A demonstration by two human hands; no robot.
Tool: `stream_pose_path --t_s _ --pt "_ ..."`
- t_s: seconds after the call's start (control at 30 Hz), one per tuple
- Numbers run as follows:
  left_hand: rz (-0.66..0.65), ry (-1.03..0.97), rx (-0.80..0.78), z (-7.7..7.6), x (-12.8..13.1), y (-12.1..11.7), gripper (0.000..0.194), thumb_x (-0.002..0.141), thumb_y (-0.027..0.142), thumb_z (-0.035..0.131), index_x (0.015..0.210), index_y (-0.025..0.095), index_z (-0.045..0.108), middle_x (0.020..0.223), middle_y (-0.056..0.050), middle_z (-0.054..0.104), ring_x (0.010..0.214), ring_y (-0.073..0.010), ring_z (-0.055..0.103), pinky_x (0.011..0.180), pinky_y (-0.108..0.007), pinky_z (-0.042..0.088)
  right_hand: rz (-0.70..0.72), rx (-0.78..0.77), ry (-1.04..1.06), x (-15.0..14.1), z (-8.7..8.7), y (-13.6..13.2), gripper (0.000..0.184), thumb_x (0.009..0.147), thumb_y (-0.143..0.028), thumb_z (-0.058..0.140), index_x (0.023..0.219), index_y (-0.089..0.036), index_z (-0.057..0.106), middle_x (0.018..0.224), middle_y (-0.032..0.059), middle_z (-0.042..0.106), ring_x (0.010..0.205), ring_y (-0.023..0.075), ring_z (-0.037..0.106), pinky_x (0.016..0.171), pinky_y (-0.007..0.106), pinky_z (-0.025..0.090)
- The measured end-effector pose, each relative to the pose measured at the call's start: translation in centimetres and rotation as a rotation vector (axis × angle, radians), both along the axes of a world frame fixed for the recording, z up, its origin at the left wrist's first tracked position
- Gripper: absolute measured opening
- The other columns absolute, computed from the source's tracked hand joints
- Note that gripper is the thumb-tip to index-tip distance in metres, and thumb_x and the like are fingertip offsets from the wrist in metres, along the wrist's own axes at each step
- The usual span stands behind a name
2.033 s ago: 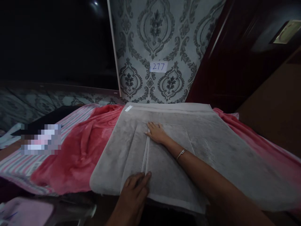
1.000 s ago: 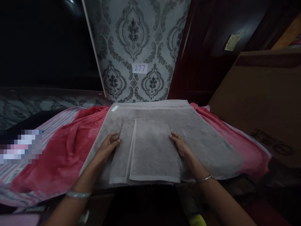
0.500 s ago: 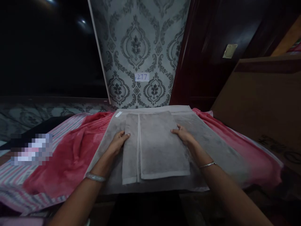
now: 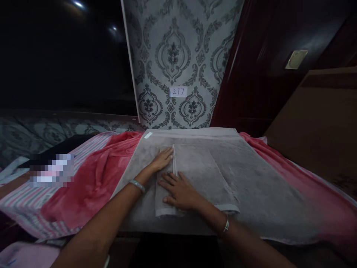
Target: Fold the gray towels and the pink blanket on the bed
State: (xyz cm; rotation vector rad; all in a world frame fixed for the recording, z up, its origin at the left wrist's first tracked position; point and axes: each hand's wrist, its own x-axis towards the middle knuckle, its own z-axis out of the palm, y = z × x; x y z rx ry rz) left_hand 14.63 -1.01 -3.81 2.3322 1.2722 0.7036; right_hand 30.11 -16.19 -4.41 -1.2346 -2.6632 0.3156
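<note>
A folded grey towel [image 4: 200, 163] lies on a larger grey cloth [image 4: 259, 186] with a pale band and a small white tag along its far edge. An upright fold line splits the towel into a narrow left part and a wider right part. My left hand [image 4: 163, 158] lies flat on the far end of the left part, its fingertips at the fold line. Nearer to me, my right hand [image 4: 178, 190] rests across the same line with its fingers spread on the towel. Neither hand grips anything.
A red plush blanket [image 4: 92, 178] and a striped cloth [image 4: 25, 204] lie on the left. The blanket's pink edge shows again on the right, beside a cardboard box [image 4: 315, 137]. Behind are a dark screen [image 4: 64, 59], patterned wallpaper with a paper label [image 4: 178, 91], and a dark red door [image 4: 259, 74].
My hands held the towel's two sides and shifted it away from me on the larger cloth. Now both have let go and lie on its left part and fold line.
</note>
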Motion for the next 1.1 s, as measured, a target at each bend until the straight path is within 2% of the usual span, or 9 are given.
stream_pose_path --t_s 0.13,0.2,0.33,0.5,0.73,0.83,0.93,1.03,1.1 --pt "0.01 0.194 0.018 -1.0 1.7 1.6 0.06 0.094 0.043 0.048 0.15 0.02 0.045 0.163 -0.012 0.032 0.153 -0.0314 0.021 0.123 -0.058 0.012 0.008 -0.051 0.001 -0.2 -0.7 -0.1 0.07 0.097 -0.06 0.049 0.158 -0.031 0.03 0.165 0.0071 0.023 0.153 0.0283 0.014 0.122 0.059 0.007" --pt "0.028 0.262 0.028 -1.6 1.9 1.9 0.061 0.095 0.047 0.046 0.151 0.022 0.042 0.164 -0.012 0.029 0.154 -0.0342 0.018 0.122 -0.061 0.01 0.008 -0.06 0.005 0.0 -1.0 0.0 0.069 0.097 -0.06 0.048 0.158 -0.032 0.03 0.165 0.0063 0.022 0.154 0.0274 0.013 0.123 0.057 0.007" --pt "0.04 0.348 0.028 -2.0 1.9 2.2 0.062 0.097 0.054 0.04 0.153 0.027 0.04 0.164 -0.011 0.029 0.153 -0.0343 0.02 0.121 -0.062 0.015 0.022 -0.084 0.017 0.1 -1.0 -0.3 0.071 0.097 -0.061 0.048 0.158 -0.03 0.028 0.166 0.008 0.017 0.154 0.0257 0.01 0.124 0.053 0.008" --pt "0.061 0.442 0.087 -1.9 1.9 2.2 0.061 0.099 0.052 0.035 0.155 0.026 0.037 0.164 -0.011 0.03 0.152 -0.0333 0.023 0.12 -0.059 0.021 0.038 -0.092 0.066 0.0 -0.4 -1.6 0.073 0.099 -0.059 0.047 0.159 -0.024 0.027 0.166 0.0101 0.016 0.154 0.0217 0.009 0.126 0.044 0.01" --pt "0.077 0.469 0.09 -1.3 2.3 2.4 0.061 0.1 0.051 0.031 0.156 0.027 0.034 0.165 -0.009 0.028 0.153 -0.0326 0.021 0.119 -0.059 0.025 -0.01 -0.035 0.141 -0.6 -0.5 -4.4 0.073 0.098 -0.056 0.051 0.157 -0.019 0.031 0.164 0.0114 0.025 0.154 0.0212 0.013 0.126 0.041 0.01" --pt "0.092 0.504 0.076 -0.5 2.4 2.4 0.062 0.1 0.053 0.028 0.156 0.028 0.035 0.165 -0.01 0.029 0.152 -0.0337 0.024 0.117 -0.062 0.026 0.039 -0.036 0.189 0.6 0.2 -5.3 0.068 0.099 -0.054 0.05 0.156 -0.02 0.035 0.161 0.01 0.035 0.15 0.0178 0.026 0.124 0.037 0.017" --pt "0.092 0.513 0.152 0.7 3.4 2.1 0.064 0.098 0.058 0.028 0.153 0.026 0.04 0.165 -0.012 0.028 0.151 -0.036 0.025 0.117 -0.065 0.024 -0.096 0.006 0.207 3.4 1.5 -5.4 0.058 0.102 -0.048 0.049 0.153 -0.022 0.041 0.157 0.0086 0.042 0.147 0.0184 0.032 0.123 0.039 0.021" --pt "-0.009 0.502 0.247 1.6 5.9 1.5 0.064 0.098 0.057 0.032 0.154 0.025 0.038 0.165 -0.011 0.027 0.153 -0.0339 0.021 0.12 -0.063 0.018 -0.337 0.059 0.141 6.4 2.0 -4.8 0.055 0.102 -0.047 0.049 0.151 -0.026 0.044 0.161 0.009 0.033 0.152 0.0277 0.021 0.122 0.054 0.016" --pt "-0.111 0.5 0.261 1.5 7.8 1.1 0.063 0.099 0.055 0.034 0.155 0.026 0.036 0.165 -0.01 0.027 0.154 -0.0323 0.019 0.121 -0.062 0.014 -0.366 0.048 0.079 7.6 1.6 -4.3 0.058 0.1 -0.052 0.049 0.153 -0.029 0.042 0.164 0.0081 0.026 0.153 0.0316 0.013 0.121 0.06 0.013"
